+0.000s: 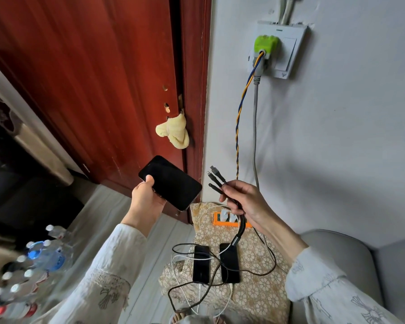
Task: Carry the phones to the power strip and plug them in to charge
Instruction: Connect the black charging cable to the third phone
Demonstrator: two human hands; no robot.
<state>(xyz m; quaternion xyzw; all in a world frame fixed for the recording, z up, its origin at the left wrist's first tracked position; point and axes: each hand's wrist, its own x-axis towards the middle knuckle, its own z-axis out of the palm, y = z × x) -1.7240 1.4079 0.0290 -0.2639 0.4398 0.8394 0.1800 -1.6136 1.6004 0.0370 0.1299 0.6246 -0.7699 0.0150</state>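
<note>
My left hand [147, 197] holds a black phone [171, 182] screen up, at mid-height in front of the red door. My right hand [246, 202] grips a black three-headed charging cable [216, 178], its plugs fanned out toward the phone with a small gap between them. Below, two more black phones [201, 264] [229, 263] lie side by side on a lace-covered stool [255, 260], with white and black cables running to them. An orange power strip [218, 218] with white chargers sits at the stool's far edge, against the wall.
A green plug [265, 46] and twisted cord hang from the wall socket plate [290, 52] above. A yellow cloth [174, 132] is stuffed in the door. Water bottles [45, 256] stand at lower left. A grey seat [351, 258] lies to the right.
</note>
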